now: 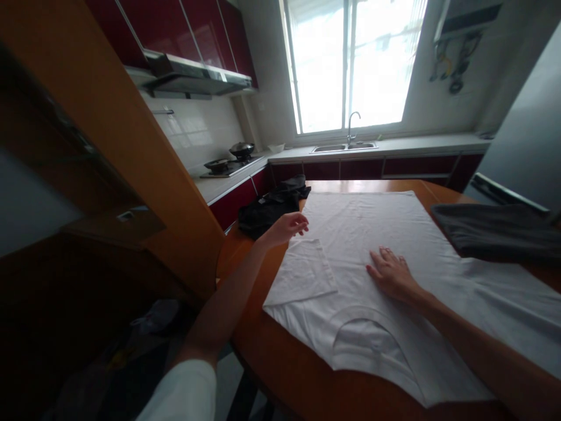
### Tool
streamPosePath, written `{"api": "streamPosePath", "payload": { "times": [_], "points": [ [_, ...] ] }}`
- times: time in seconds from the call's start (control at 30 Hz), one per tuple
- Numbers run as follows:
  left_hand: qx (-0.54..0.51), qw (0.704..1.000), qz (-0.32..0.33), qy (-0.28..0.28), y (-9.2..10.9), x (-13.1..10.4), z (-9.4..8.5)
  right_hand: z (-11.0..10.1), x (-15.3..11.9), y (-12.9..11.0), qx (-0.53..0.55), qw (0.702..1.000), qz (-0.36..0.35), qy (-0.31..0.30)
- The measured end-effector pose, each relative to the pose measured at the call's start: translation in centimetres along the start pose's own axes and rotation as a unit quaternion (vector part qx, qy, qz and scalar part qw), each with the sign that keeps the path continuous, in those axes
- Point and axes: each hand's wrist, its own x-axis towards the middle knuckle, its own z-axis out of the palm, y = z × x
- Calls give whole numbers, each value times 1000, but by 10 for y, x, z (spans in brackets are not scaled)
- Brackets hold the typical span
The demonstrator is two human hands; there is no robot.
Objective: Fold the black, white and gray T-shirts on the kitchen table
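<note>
A white T-shirt (363, 228) lies spread on the wooden table (258, 339), its neck opening toward me. The sleeve on the left is folded inward over the body, while the right side of the shirt stretches out past my right forearm. My left hand (291, 227) is at the shirt's left edge, just beyond the folded sleeve, fingers loosely bent and apart, with nothing visible in them. Flat on the middle of the shirt rests my right hand (391, 273), fingers spread.
Dark crumpled clothing (274, 204) sits on the table's far left. A folded dark grey cloth (499, 231) lies at the right. Behind are a counter with a sink (344, 147) and a stove (230, 168). An orange wooden panel (144, 158) stands close on the left.
</note>
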Motion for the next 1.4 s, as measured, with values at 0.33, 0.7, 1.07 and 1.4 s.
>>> {"api": "streamPosePath", "payload": {
  "times": [0.33,0.7,1.07,1.4],
  "points": [
    [148,988,-25,43,-88,4,26,-16,-7,-11,132,968,-159,139],
    [150,989,0,18,-109,9,18,-48,-46,-68,163,915,-366,40],
    [92,996,-8,20,-115,0,12,-26,-23,-85,31,897,-437,58],
    [93,995,-26,32,-114,0,18,-38,-25,-84,72,889,-426,148]
  ]
}}
